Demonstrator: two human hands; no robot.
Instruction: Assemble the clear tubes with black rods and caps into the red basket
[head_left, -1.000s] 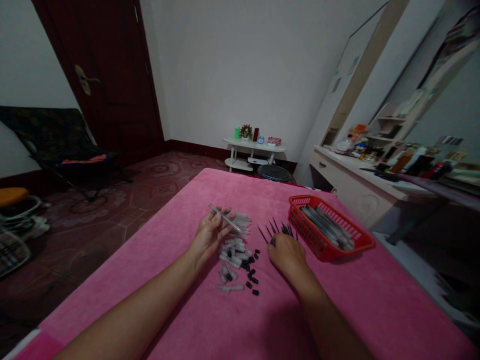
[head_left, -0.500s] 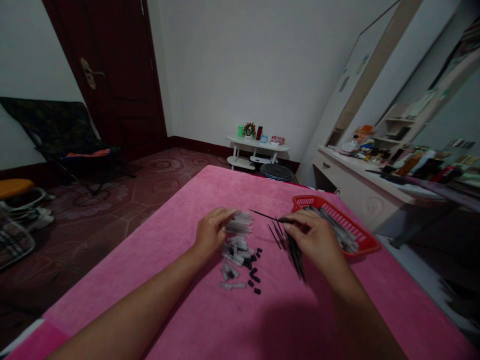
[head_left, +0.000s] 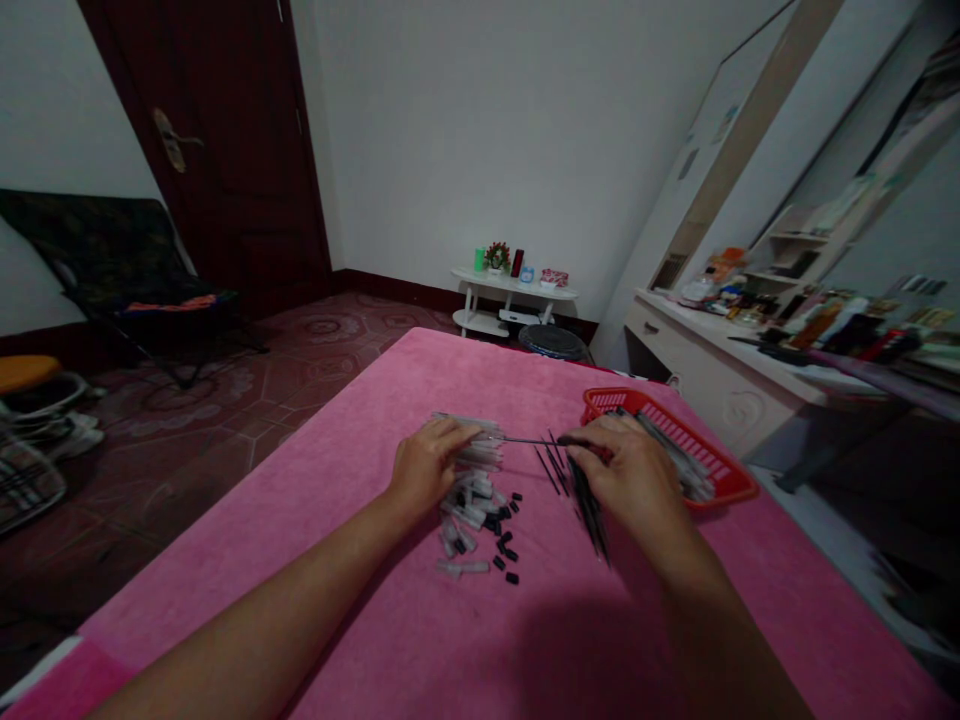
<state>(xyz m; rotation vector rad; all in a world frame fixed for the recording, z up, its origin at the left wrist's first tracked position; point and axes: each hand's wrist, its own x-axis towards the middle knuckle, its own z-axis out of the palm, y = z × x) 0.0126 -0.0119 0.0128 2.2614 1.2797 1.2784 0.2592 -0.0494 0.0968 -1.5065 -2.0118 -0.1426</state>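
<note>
My left hand [head_left: 429, 465] is closed at the fingertips on what looks like a clear pen barrel, mostly hidden by the fingers. Under and beside it lies a row of clear pen barrels [head_left: 480, 456]. My right hand [head_left: 626, 462] pinches a thin dark pen refill [head_left: 529, 441], held level, its far end meeting my left fingertips. Whether that end is inside the barrel is too small to tell. Below my right hand lies a bundle of dark refills [head_left: 589, 505], with several loose ones beside it. Clear pen caps [head_left: 471, 505] and small black plugs [head_left: 506, 548] lie nearer me.
A red plastic basket [head_left: 716, 470] holding more clear pens stands right of my right hand. Pink cloth [head_left: 360, 590] covers the table. Beyond are a low white stand [head_left: 517, 285], a folding chair [head_left: 142, 260] and a cluttered dresser [head_left: 720, 365].
My right hand has brought the refill level, and its far end now meets my left fingertips. Earlier it slanted upward to the left, apart from them. My left fingers have shifted slightly.
</note>
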